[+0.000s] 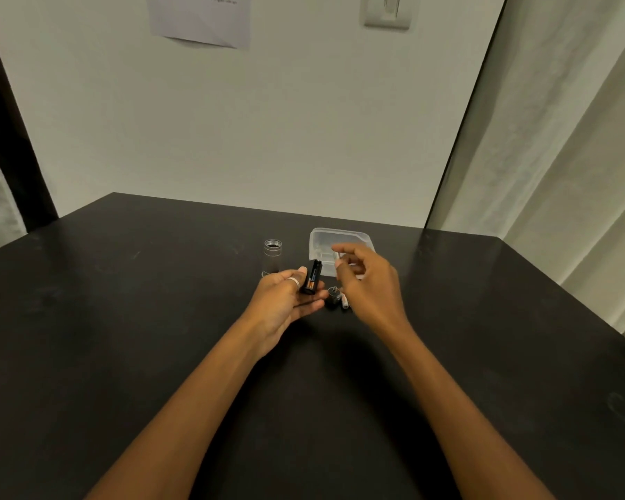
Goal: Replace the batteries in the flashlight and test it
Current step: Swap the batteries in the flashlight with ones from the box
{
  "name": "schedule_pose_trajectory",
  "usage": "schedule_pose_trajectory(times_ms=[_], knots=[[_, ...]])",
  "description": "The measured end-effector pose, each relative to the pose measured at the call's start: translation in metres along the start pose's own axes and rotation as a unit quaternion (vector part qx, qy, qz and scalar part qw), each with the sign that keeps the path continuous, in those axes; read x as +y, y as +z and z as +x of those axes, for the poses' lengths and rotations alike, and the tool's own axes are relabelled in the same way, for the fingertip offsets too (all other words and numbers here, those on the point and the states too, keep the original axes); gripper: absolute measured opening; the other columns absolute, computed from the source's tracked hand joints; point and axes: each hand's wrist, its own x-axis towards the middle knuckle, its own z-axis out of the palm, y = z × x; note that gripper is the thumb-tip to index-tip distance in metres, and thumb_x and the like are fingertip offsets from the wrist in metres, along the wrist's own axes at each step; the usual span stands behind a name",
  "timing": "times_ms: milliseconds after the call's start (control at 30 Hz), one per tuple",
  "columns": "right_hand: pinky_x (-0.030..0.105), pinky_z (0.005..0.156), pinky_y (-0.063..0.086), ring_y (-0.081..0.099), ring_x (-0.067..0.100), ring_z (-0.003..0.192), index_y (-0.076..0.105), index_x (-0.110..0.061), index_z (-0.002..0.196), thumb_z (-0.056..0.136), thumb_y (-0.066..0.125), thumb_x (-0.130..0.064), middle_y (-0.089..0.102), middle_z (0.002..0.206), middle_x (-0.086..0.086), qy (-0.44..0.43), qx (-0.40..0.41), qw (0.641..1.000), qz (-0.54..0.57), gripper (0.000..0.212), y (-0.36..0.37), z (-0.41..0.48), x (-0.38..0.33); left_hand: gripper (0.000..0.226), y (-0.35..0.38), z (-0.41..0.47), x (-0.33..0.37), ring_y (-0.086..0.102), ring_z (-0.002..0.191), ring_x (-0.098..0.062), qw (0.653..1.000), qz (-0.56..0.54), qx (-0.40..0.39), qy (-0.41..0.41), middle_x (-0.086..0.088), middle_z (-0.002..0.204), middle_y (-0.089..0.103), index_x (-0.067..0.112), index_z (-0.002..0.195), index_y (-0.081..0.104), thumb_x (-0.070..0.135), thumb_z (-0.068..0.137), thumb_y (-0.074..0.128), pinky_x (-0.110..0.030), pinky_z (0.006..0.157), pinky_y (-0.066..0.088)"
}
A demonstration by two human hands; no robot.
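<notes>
The left hand (285,297) lies palm up just above the table (123,319), thumb and fingers closed around a black battery holder (311,277) that stands tilted, with a copper-and-black battery showing in its side. A pale ring sits on the thumb. The right hand (367,279) hovers close beside it, fingers loosely curled and apart; whether they pinch anything I cannot tell. Between and just under the two hands lie a dark end cap (333,297) with a spring and a white battery (345,302). Beyond the left hand, the flashlight body (272,256) stands upright, open end up. Beyond the right hand, partly hidden by its fingers, sits a clear plastic tub (325,240).
</notes>
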Motion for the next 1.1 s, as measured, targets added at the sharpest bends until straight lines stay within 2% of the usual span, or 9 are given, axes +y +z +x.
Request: schedule_pose_trajectory(times_ms=[100,267,367,467,567,667,767,900,1100], knots=[[0.000,0.070,0.044,0.059,-0.011,0.091,0.073,-0.019,0.123,0.099,0.062,-0.010,0.068,0.112,-0.010,-0.047,0.004,0.999,-0.017,0.028,-0.001,-0.001,-0.003,0.025,0.000,0.000,0.000,0.075,0.087,-0.020,1.000,0.008,-0.001,0.003,-0.015,0.101,0.074,0.002,0.109,0.066,0.019,0.107,0.048,-0.029,0.072,0.061],[0.002,0.071,0.044,0.059,-0.003,0.089,0.075,-0.018,0.115,0.097,0.065,-0.008,0.071,0.114,-0.005,-0.083,-0.033,0.993,-0.082,0.023,0.000,0.000,-0.005,0.025,0.000,0.000,-0.001,0.074,0.084,-0.017,1.000,0.017,0.000,0.011,-0.014,0.099,0.074,0.004,0.106,0.068,0.020,0.107,0.048,-0.026,0.067,0.059],[0.012,0.081,0.046,0.058,0.003,0.093,0.077,-0.015,0.110,0.096,0.065,-0.007,0.069,0.112,-0.002,-0.105,-0.058,0.983,-0.141,0.021,-0.001,0.001,-0.005,0.023,0.000,0.001,-0.002,0.074,0.082,-0.016,1.000,0.017,0.001,0.017,-0.013,0.098,0.072,0.005,0.103,0.069,0.020,0.106,0.050,-0.026,0.066,0.059],[0.021,0.089,0.050,0.056,0.009,0.098,0.079,-0.015,0.111,0.095,0.065,-0.003,0.057,0.107,-0.004,-0.107,-0.075,0.977,-0.169,0.024,0.000,0.002,-0.004,0.022,0.000,0.001,-0.002,0.072,0.080,-0.015,0.999,0.024,-0.004,0.023,-0.014,0.096,0.069,0.005,0.101,0.068,0.018,0.105,0.051,-0.025,0.065,0.059],[0.013,0.088,0.047,0.055,0.006,0.096,0.078,-0.013,0.111,0.093,0.067,-0.002,0.050,0.107,-0.007,-0.112,-0.051,0.979,-0.161,0.024,0.001,0.003,-0.004,0.022,0.001,0.001,-0.003,0.071,0.081,-0.015,0.999,0.034,-0.004,0.026,-0.013,0.094,0.069,0.004,0.103,0.068,0.018,0.106,0.051,-0.025,0.066,0.060],[0.001,0.077,0.045,0.058,0.000,0.087,0.074,-0.012,0.114,0.092,0.071,-0.003,0.051,0.110,-0.007,-0.076,-0.011,0.991,-0.107,0.024,0.002,0.002,-0.006,0.023,0.000,0.001,-0.003,0.072,0.082,-0.016,0.999,0.041,-0.005,0.026,-0.013,0.095,0.071,0.002,0.106,0.069,0.018,0.105,0.052,-0.025,0.066,0.060],[0.000,0.071,0.046,0.061,-0.004,0.084,0.073,-0.011,0.110,0.088,0.074,-0.002,0.062,0.101,-0.007,-0.035,0.016,0.999,-0.038,0.024,0.004,0.001,-0.008,0.023,-0.001,0.001,-0.004,0.072,0.083,-0.016,0.999,0.041,-0.004,0.029,-0.013,0.092,0.072,0.002,0.104,0.070,0.018,0.104,0.053,-0.024,0.066,0.060],[0.003,0.071,0.050,0.066,-0.002,0.086,0.071,-0.012,0.111,0.087,0.076,-0.004,0.071,0.098,-0.003,-0.003,0.004,1.000,-0.008,0.026,0.008,-0.001,-0.006,0.025,-0.001,0.002,-0.004,0.073,0.081,-0.016,0.999,0.028,-0.004,0.033,-0.013,0.090,0.072,0.001,0.104,0.070,0.018,0.105,0.052,-0.024,0.067,0.061],[0.002,0.070,0.049,0.065,-0.005,0.079,0.075,-0.014,0.104,0.086,0.080,-0.010,0.070,0.092,-0.006,-0.032,-0.012,0.999,-0.032,0.019,0.015,-0.004,-0.009,0.027,-0.003,0.004,-0.004,0.072,0.078,-0.012,0.999,0.025,-0.006,0.039,-0.008,0.085,0.074,0.005,0.099,0.072,0.021,0.105,0.051,-0.025,0.068,0.058]])
